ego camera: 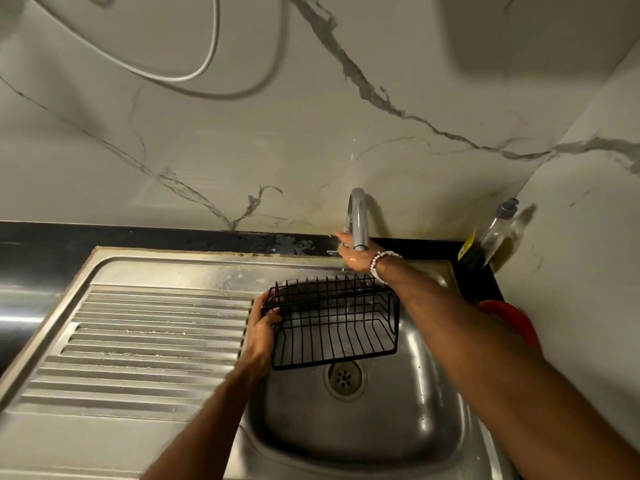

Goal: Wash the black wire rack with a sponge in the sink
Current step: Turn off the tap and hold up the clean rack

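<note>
Looks like the wetting step: left hand point(261, 332) grips the left end of the black rack point(334, 323), holding it in the sink point(363, 427) above the drain, while the right hand point(349, 259) reaches behind the tap point(358, 216). Can't tell if it's gripping anything, since the spout hides the fingers. Next up needs a sponge, but none's visible, and any water flow is hard to make out

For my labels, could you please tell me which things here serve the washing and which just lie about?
In use: black wire rack, left hand gripping it, sink, faucet, right hand at it.
Lying about: bottle, red object, white cable.
</note>
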